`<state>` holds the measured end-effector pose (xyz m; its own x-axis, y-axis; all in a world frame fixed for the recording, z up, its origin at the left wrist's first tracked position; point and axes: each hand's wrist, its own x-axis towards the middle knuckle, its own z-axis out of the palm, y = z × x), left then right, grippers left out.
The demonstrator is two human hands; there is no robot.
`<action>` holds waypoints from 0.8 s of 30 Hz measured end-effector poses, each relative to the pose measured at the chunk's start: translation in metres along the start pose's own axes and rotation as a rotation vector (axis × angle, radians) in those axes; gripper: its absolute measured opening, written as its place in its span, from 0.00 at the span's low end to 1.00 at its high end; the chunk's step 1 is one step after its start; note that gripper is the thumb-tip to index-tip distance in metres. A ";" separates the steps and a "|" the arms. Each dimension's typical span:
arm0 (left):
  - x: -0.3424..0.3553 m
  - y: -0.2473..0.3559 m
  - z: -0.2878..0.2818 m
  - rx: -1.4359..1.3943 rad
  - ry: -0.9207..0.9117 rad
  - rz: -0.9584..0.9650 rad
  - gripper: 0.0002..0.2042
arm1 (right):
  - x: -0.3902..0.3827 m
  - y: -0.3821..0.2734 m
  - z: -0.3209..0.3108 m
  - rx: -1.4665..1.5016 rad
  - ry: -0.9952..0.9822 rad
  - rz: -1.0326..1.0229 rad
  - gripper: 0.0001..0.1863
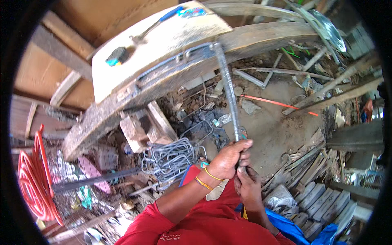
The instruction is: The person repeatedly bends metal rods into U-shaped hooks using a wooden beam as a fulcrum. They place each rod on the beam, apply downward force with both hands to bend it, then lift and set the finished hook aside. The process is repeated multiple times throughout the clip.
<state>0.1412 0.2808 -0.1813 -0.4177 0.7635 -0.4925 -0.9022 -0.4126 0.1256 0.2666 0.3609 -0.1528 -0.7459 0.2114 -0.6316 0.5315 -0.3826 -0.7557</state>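
Note:
My left hand (232, 161) and my right hand (248, 183) are closed round the lower end of a long grey metal bar (226, 79), left above right. The bar's far end meets a metal bending fixture (183, 57) on a thick wooden beam (98, 122), where a thin steel rod (159, 66) lies along it. On the pale board (155, 49) behind are a hammer-like tool with a blue handle (165, 16), a dark tape measure (116, 56) and a small blue object (192, 12).
A pile of bent steel rods (167, 161) lies below the beam, beside wooden blocks (130, 130). A red hose coil (32, 183) hangs at left. Slanting timbers (339, 94), an orange pipe (269, 102), scrap wood (306, 167), stacked pale slabs (322, 204) and blue tarpaulin (286, 224) stand or lie rightward.

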 end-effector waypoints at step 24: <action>-0.106 0.107 -0.054 1.265 0.921 0.565 0.19 | 0.020 -0.093 -0.101 0.163 -0.330 0.375 0.17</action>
<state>0.0952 0.1288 -0.1618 -0.9164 -0.0518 -0.3969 -0.3728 0.4713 0.7993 0.2425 0.4914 -0.1128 -0.6172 -0.2518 -0.7454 0.7364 -0.5185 -0.4346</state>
